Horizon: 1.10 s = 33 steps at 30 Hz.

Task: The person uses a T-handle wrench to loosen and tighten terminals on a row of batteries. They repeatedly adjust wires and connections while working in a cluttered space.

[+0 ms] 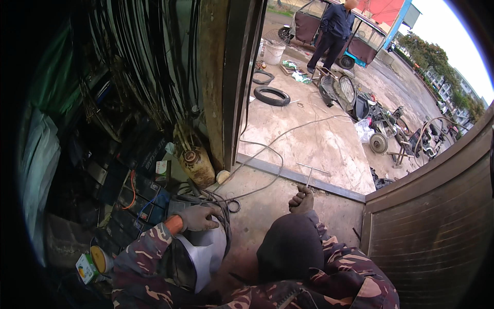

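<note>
The right hand (301,201) is closed in a fist around the shaft of a T-handle tool (311,174), whose thin metal crossbar stands above the knuckles. The lower end of the shaft is hidden inside the fist, so one cannot tell what it presses on. The left hand (198,218), in a grey glove, lies with bent fingers on top of a wheel (206,252) that has a shiny pale rim and a dark tyre; the grip here is a loose hold, not a tight one. The wheel sits directly below the left hand, between the person's knees, and left of the T-handle tool.

By judgement, the work on the wheel looks to be in an early or middle stage: the tyre seems to be on the rim, and no part is seen taken off.

Just above the wheel lies a bundle of cables (216,198) on the concrete floor (267,206). Further up from the wheel stands a rusty gas cylinder (195,162). Far above it, outside the doorway, loose tyres (271,96) lie on the ground and another person (332,31) stands near a small vehicle.
</note>
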Each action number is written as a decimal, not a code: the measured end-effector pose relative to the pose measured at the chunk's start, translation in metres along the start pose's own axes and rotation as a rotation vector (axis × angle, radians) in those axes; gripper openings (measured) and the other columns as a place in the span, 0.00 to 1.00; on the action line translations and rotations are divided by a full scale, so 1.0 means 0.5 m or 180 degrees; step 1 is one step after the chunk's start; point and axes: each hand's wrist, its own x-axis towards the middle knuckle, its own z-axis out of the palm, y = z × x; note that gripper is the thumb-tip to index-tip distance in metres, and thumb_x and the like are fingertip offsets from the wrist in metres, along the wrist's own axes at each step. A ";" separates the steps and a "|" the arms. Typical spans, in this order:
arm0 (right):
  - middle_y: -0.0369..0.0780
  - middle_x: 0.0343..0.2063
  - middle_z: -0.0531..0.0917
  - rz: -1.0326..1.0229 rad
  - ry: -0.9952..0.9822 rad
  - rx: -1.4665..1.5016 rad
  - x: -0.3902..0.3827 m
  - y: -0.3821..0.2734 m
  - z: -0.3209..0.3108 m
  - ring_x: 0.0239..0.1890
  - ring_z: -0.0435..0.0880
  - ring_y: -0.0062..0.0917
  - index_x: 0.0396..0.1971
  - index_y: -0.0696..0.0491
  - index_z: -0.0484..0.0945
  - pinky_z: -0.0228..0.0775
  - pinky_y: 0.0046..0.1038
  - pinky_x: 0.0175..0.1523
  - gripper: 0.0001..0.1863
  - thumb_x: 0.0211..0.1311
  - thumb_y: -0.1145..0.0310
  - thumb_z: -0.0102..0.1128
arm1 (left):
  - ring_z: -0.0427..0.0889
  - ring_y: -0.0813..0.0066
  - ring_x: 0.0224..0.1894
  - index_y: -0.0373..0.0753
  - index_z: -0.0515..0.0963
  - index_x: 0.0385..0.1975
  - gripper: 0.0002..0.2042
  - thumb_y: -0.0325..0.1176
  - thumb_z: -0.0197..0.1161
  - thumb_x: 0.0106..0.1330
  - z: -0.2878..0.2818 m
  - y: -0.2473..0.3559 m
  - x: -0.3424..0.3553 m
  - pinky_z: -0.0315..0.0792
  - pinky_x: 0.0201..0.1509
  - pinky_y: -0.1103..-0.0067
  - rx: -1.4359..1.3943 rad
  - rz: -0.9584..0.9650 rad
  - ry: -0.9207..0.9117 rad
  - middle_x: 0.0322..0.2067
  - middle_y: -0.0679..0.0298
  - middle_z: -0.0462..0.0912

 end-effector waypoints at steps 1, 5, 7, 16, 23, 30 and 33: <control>0.22 0.11 0.55 0.0042 -0.0124 0.0104 0.003 -0.013 0.002 0.11 0.49 0.13 0.37 0.44 0.77 0.39 0.23 0.17 0.05 0.73 0.61 0.55 | 0.85 0.52 0.55 0.46 0.78 0.63 0.26 0.49 0.66 0.68 0.001 0.000 0.000 0.76 0.62 0.65 0.0040 0.0020 0.0018 0.54 0.52 0.86; 0.21 0.11 0.57 0.0045 -0.0335 0.0436 0.014 -0.072 0.032 0.11 0.52 0.12 0.38 0.45 0.79 0.42 0.22 0.18 0.09 0.75 0.59 0.53 | 0.84 0.51 0.56 0.49 0.79 0.63 0.24 0.48 0.66 0.68 0.001 -0.002 0.000 0.75 0.63 0.65 0.0081 0.0123 0.0163 0.56 0.52 0.85; 0.22 0.11 0.56 0.0006 -0.0465 0.0420 0.015 -0.103 0.067 0.11 0.51 0.12 0.39 0.45 0.79 0.41 0.22 0.18 0.09 0.76 0.57 0.53 | 0.84 0.52 0.56 0.49 0.79 0.63 0.24 0.48 0.65 0.69 -0.003 0.000 -0.002 0.76 0.62 0.65 -0.0067 -0.0116 -0.0003 0.56 0.53 0.85; 0.23 0.12 0.51 -0.0732 -0.1475 -0.0271 -0.052 -0.243 0.343 0.12 0.49 0.13 0.46 0.47 0.77 0.40 0.21 0.18 0.13 0.77 0.54 0.55 | 0.84 0.51 0.57 0.45 0.78 0.63 0.25 0.47 0.67 0.67 -0.018 0.033 -0.010 0.75 0.64 0.66 -0.0171 -0.0244 -0.0052 0.57 0.52 0.84; 0.29 0.19 0.63 -0.1741 -0.2158 -0.0808 -0.089 -0.226 0.433 0.18 0.60 0.15 0.56 0.60 0.75 0.54 0.22 0.23 0.25 0.83 0.50 0.48 | 0.82 0.49 0.59 0.44 0.78 0.64 0.27 0.50 0.66 0.68 -0.004 -0.008 0.005 0.74 0.65 0.64 -0.0063 -0.0052 0.0045 0.59 0.52 0.83; 0.26 0.13 0.56 -0.0814 -0.1116 -0.1499 -0.096 -0.048 0.246 0.12 0.51 0.15 0.43 0.59 0.79 0.44 0.24 0.18 0.30 0.80 0.42 0.48 | 0.81 0.49 0.62 0.42 0.75 0.67 0.31 0.54 0.64 0.69 0.011 -0.035 0.018 0.72 0.68 0.65 0.0290 0.0274 0.0134 0.60 0.49 0.82; 0.27 0.12 0.55 -0.0441 -0.0945 -0.1369 -0.081 0.010 0.179 0.11 0.50 0.16 0.40 0.56 0.77 0.42 0.25 0.18 0.29 0.80 0.42 0.46 | 0.80 0.50 0.63 0.43 0.74 0.68 0.31 0.54 0.65 0.70 0.007 -0.028 0.014 0.72 0.69 0.65 0.0139 0.0072 0.0025 0.61 0.50 0.82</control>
